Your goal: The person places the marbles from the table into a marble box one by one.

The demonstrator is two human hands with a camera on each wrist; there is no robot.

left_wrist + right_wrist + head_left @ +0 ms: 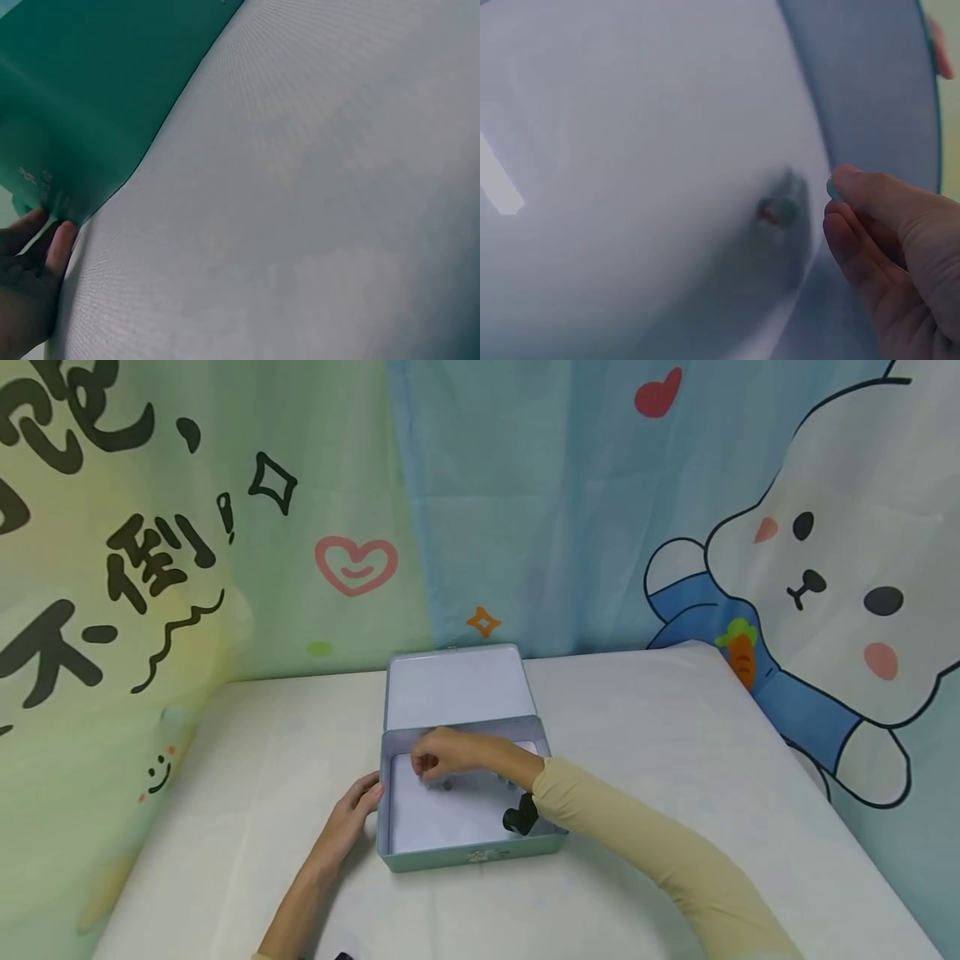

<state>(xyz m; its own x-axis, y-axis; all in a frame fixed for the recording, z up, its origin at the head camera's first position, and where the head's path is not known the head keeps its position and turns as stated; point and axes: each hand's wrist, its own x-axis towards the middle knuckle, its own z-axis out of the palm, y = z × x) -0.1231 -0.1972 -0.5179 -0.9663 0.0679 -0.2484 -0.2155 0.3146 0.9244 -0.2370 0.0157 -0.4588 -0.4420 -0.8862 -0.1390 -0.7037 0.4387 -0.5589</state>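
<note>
Yellow right sleeve nearest the camera, running in from 5 o'clock; right hand at its end, over the floor of the shallow box. Its grip: thumb and finger brought together to a bead's width, pinching a small bead. Key relation: bead sits at the fingertips, about 10 o'clock from the middle of that hand in the right wrist view, inner box wall behind it; gap to wall or floor, can't tell. Right hand is the nearer one. Left hand at 9 o'clock of the box, outside, fingers fairly straight and touching its side, no bead seen there. Small dark speck on the box floor, 6 o'clock from the right hand, near it; whether a second bead, too small to tell. Right wrist view has a blurred spot at 8 o'clock of the bead, maybe just reflection. Bead: pale green, seems rounded, smooth, partly covered by the thumb, no long axis readable. Box green outside, pale inside, lid folded back at 12 o'clock, on the white-covered desk.
</note>
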